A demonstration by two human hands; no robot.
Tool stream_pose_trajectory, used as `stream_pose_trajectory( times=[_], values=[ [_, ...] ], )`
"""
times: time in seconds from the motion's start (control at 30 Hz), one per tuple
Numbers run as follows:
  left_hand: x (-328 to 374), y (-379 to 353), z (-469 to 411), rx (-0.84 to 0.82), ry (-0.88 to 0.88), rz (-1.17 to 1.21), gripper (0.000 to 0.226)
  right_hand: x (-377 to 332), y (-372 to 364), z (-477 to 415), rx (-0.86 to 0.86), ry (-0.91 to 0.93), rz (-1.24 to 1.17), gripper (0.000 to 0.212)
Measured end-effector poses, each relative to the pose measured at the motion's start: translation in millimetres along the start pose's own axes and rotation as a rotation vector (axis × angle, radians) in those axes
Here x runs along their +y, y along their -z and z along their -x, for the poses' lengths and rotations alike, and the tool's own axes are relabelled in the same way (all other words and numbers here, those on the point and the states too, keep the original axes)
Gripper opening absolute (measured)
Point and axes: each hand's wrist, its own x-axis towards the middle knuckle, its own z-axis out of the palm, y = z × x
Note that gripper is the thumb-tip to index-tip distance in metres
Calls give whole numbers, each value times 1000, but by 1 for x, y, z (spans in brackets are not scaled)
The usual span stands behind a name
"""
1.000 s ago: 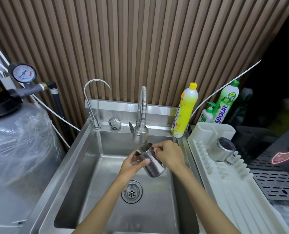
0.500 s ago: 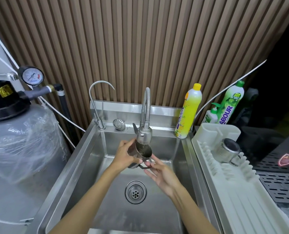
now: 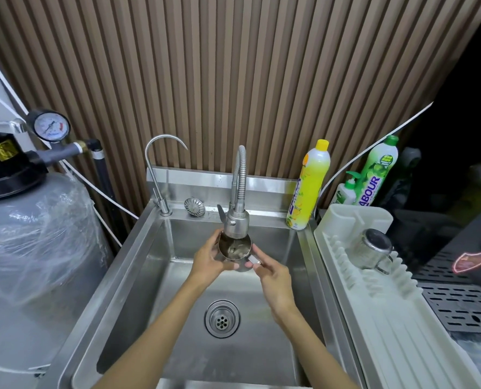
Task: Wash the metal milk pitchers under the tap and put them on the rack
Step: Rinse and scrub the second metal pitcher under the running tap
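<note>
i have the milk pitcher (image 3: 235, 252) upright right under the tap (image 3: 236, 223), its open mouth just below the spray head, over the back of the sink (image 3: 138, 265). my left hand (image 3: 208, 262) is wrapped around the pitcher's left wall, fingers curled shut on it. my right hand (image 3: 273, 273) is at the handle side: thumb and forefinger look pinched on the handle, the other fingers loosely spread, though how firmly i cannot tell. there seems to be water or glare inside the cup; i can't say for sure the tap is running.

i judge this thing stiff, thin-walled steel, light when empty but heavier as it fills, and slick once wet. the smooth round body would slide in a wet palm, so the handle is the sure place to hold, with the other hand cupping the wall or base to steady it. it won't break if dropped, but it would clatter and could dent.

another pitcher (image 3: 372, 249) already lies tilted on the white rack (image 3: 388, 318) to my right, beside the yellow soap bottle (image 3: 309, 186).
</note>
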Motion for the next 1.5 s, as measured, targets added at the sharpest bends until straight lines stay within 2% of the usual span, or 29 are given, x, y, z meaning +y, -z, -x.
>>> stream_pose_trajectory(
  times=[0.1,0.23,0.37,0.43,0.53,0.63,0.7,0.83,0.93,1.0,1.1,1.33,1.4,1.5],
  values=[
    [-6,-9,4,-1,67,169,71,-8,7,-1,51,110,279,43],
    [-11,-18,15,-96,198,290,58,-21,16,-2,60,201,716,43],
    [-12,-17,25,-156,288,311,75,-29,22,-1,61,229,838,26],
    [-10,-14,26,-152,291,323,73,-24,24,-6,17,134,704,27],
    [-2,-6,23,-90,298,290,58,-15,24,-13,-51,-57,302,29],
    [9,1,15,-31,278,167,59,-13,21,-15,-126,-176,16,26],
    [17,4,11,13,225,95,65,-9,17,-16,-158,-217,-105,28],
    [23,2,4,127,104,-227,84,8,6,-18,-176,-301,-351,36],
    [21,0,1,146,27,-295,91,14,-3,-21,-156,-318,-522,41],
    [18,3,1,143,-19,-303,88,15,-5,-22,-151,-296,-573,43],
    [11,6,0,118,-30,-195,81,14,-5,-19,-126,-225,-473,46],
    [-6,-10,-4,13,71,134,89,-5,17,-13,-37,-39,50,40],
    [-11,-15,-3,-48,133,188,84,-12,24,-16,-18,-15,232,41],
    [-8,-17,4,-111,258,148,65,-25,33,-26,-47,-55,407,34]
  ],
)
